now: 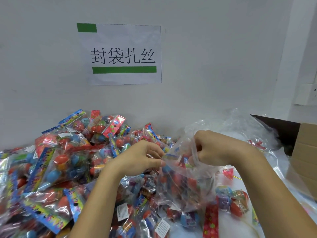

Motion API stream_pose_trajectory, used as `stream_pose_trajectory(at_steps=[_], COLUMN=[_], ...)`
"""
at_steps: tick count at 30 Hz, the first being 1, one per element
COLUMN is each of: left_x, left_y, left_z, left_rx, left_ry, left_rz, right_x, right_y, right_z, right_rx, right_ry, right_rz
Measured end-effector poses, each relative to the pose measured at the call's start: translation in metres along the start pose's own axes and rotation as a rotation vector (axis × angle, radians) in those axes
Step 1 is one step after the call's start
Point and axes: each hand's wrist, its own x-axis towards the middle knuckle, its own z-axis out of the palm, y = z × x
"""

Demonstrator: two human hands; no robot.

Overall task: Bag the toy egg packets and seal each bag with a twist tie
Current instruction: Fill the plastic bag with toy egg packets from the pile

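Left and centre of the bench (243, 184) are buried under a heap of toy egg packets (65, 165), banked against the wall (197, 74). A cardboard box (303, 162) blocks the right edge, with loose clear bags (240, 127) piled behind. Bare surface shows only as a narrow strip at right (partly strewn with packets). Air above the heap is open.

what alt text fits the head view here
Two hands hold a clear bag of toy egg packets open: left hand pinches its rim, right hand grips it. A packet pile lies left, under a wall sign.
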Motion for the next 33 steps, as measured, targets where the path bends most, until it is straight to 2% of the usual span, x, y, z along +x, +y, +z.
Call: stream_pose_trajectory(at_steps=[6,11,16,19,22,25,27,28,30,32,33], left_x=[0.001,0.002,0.003,0.004,0.004,0.002,0.001,0.000,0.000,0.000,0.001], left_y=[0.000,0.001,0.001,-0.002,-0.004,-0.004,-0.002,-0.001,0.001,0.008,0.013], left_z=[0.001,0.003,0.003,0.004,0.002,0.001,0.001,0.000,0.000,0.003,0.006], left_rx=[-0.002,-0.008,0.006,0.012,-0.011,-0.019,0.002,0.024,0.028,-0.101,-0.188], left_ry=[0.002,0.002,0.000,0.008,0.019,0.002,-0.008,-0.011,-0.030,-0.018,0.010], left_rz=[-0.002,0.001,0.032,0.035,-0.001,-0.043,-0.062,-0.074,-0.076,-0.014,0.039], right_x=[-0.002,0.003,0.005,0.005,-0.002,-0.009,-0.015,-0.017,-0.022,-0.025,-0.025], right_y=[-0.009,-0.012,-0.012,-0.006,0.002,0.016,0.026,0.031,0.035,0.031,0.028], right_z=[0.000,0.011,0.013,0.004,-0.013,-0.027,-0.035,-0.037,-0.038,-0.035,-0.033], right_rx=[0.173,0.073,0.051,0.078,0.239,0.290,0.282,0.286,0.250,0.270,0.291], right_ry=[-0.030,-0.113,-0.072,0.023,0.165,0.428,0.584,0.564,0.349,0.124,0.066], right_rz=[-0.055,0.000,-0.032,-0.041,-0.025,-0.043,0.011,0.098,0.307,0.353,0.330])
